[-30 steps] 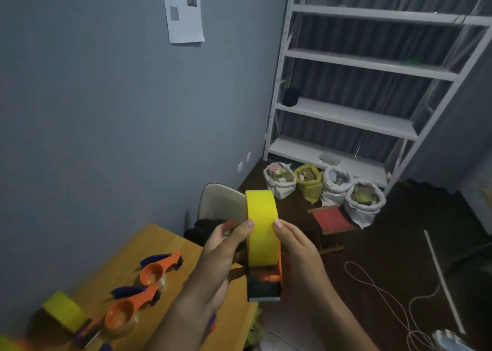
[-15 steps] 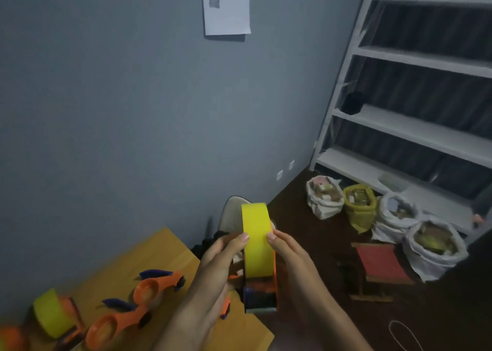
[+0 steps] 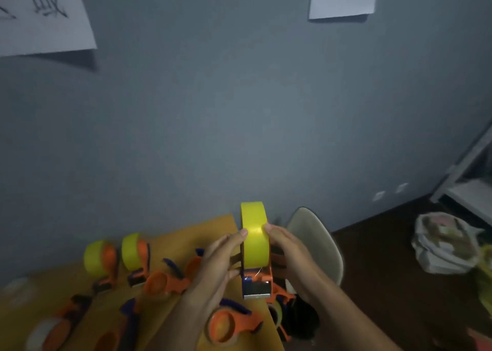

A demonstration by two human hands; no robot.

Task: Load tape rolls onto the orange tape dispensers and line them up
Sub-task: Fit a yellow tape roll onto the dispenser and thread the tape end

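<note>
Above the table's right end: both hands hold one loaded dispenser (image 3: 257, 281) up in the air, its yellow tape roll (image 3: 254, 240) seated edge-on to the camera.
Left hand (image 3: 222, 257): fingers lie along the left face of the roll, thumb tip on the yellow band; it grips the roll and dispenser from that side.
Right hand (image 3: 288, 249): curled round the right side, thumb tip on the band opposite the other thumb.
What has changed: a second ago the same held unit hung over the floor beside the table, with shelves and sacks behind it; now the view has swung left and the unit sits over the wooden table (image 3: 210, 225), close to the rest.
Grip: unchanged across the three frames, thumbs on the band throughout.
Already lined up: two loaded dispensers (image 3: 117, 255) stand side by side near the wall edge.
Waiting: several empty dispensers (image 3: 165, 281) lie scattered on the wood, blurred.
Meaning for the task: loading of this unit looks finished, and the likely next step is setting it down beside the two loaded ones.
Risk: empty units crowd the landing spot.
</note>
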